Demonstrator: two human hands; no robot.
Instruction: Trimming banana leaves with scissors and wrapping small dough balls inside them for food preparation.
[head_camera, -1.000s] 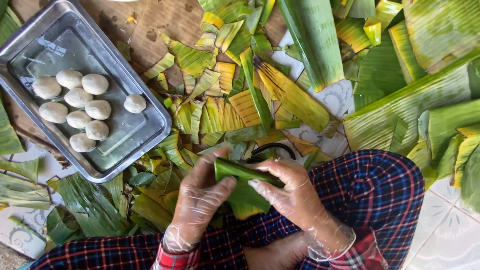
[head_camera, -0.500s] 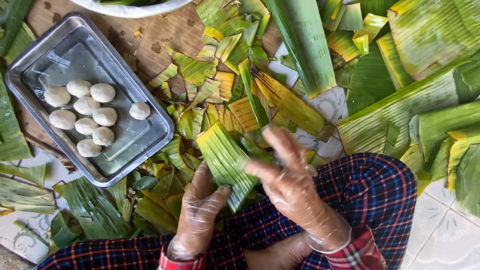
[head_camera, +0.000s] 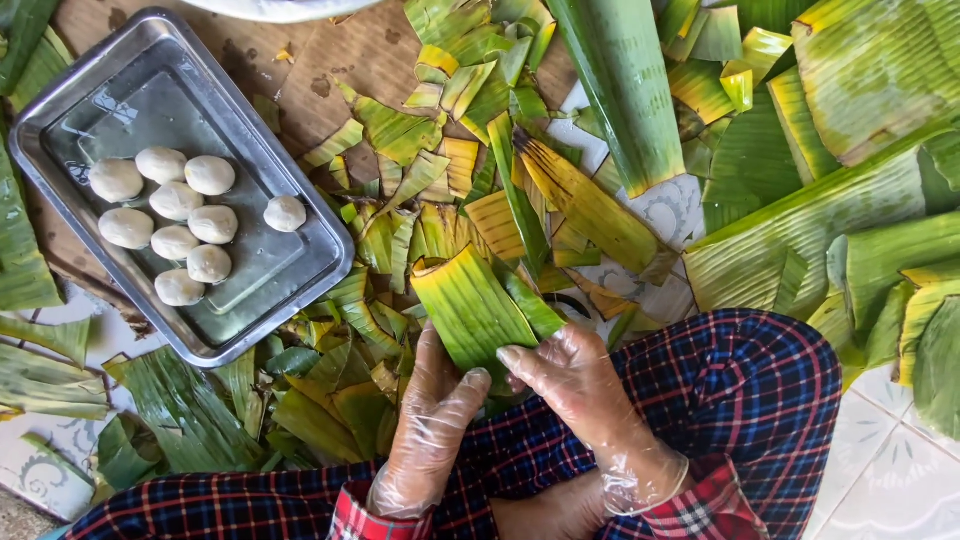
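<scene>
Both our hands in clear plastic gloves hold one banana leaf strip (head_camera: 470, 310) over our lap. Left hand (head_camera: 435, 405) has its fingers curled under the strip's near end, thumb on top; right hand (head_camera: 570, 375) pinches the strip's right edge with closed fingers. Leaf scraps (head_camera: 400, 230) litter the floor ahead. Left of them, a metal tray (head_camera: 300, 265) with white dough balls (head_camera: 165, 225).

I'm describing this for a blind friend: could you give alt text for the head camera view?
Two gloved hands, left hand and right hand, hold a folded green leaf strip over a plaid lap. A metal tray of white dough balls sits left, amid leaf scraps.
</scene>
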